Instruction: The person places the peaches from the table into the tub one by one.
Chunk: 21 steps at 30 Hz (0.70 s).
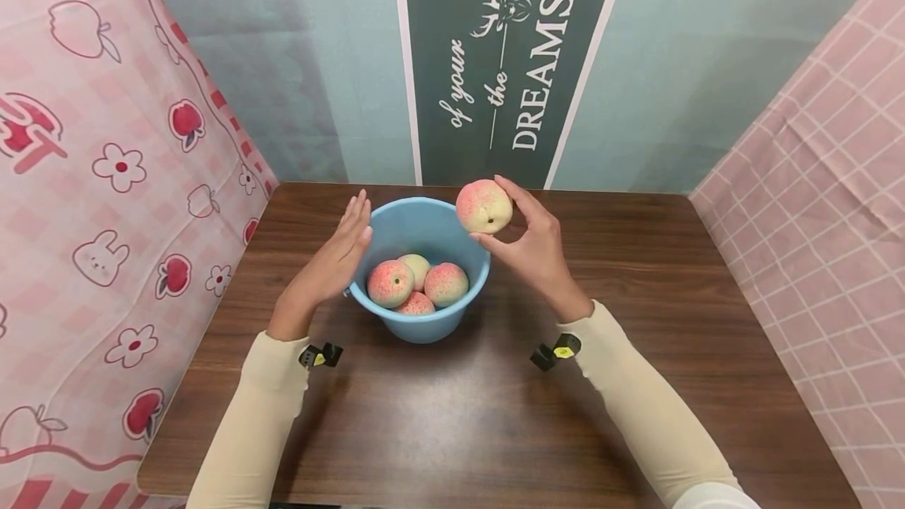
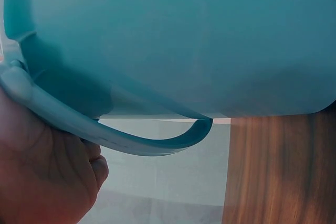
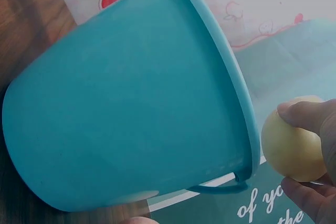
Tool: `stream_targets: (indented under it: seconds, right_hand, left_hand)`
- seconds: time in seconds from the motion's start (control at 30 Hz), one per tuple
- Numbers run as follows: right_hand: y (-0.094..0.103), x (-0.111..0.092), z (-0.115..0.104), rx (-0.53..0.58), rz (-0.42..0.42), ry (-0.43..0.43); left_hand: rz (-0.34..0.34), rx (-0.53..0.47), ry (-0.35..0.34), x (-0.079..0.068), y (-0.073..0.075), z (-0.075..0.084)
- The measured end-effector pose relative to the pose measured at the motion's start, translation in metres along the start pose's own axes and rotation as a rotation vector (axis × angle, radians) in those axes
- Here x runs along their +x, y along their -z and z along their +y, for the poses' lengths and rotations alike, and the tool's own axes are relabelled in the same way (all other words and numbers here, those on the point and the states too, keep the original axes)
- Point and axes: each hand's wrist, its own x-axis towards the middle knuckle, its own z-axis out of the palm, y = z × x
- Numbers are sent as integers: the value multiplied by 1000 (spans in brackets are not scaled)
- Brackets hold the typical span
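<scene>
A blue bucket stands upright on the table, with several pink-and-cream peaches lying inside. At the bucket's right rim, my right hand pinches another peach between thumb and fingers. That peach also shows in the right wrist view, just beyond the bucket's rim. My left hand is at the left rim with its fingers straight. In the left wrist view, the bucket's handle hangs beside the left hand; whether the palm presses the bucket is unclear.
The dark wooden table meets a blue-green cloth with printed lettering at its back edge. A pink patterned cloth hangs at the left, and a pink checked cloth at the right.
</scene>
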Motion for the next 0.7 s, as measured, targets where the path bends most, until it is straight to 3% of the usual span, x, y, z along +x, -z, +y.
stream_targets:
  seconds: [0.37,0.7]
  right_hand:
    - [-4,-1,-1,-60,-30,36]
    - [-12,-1,-5,-8,-81,115]
  left_hand:
    - [-4,-8,3,0,0,0]
    - [9,3,-6,0,0,0]
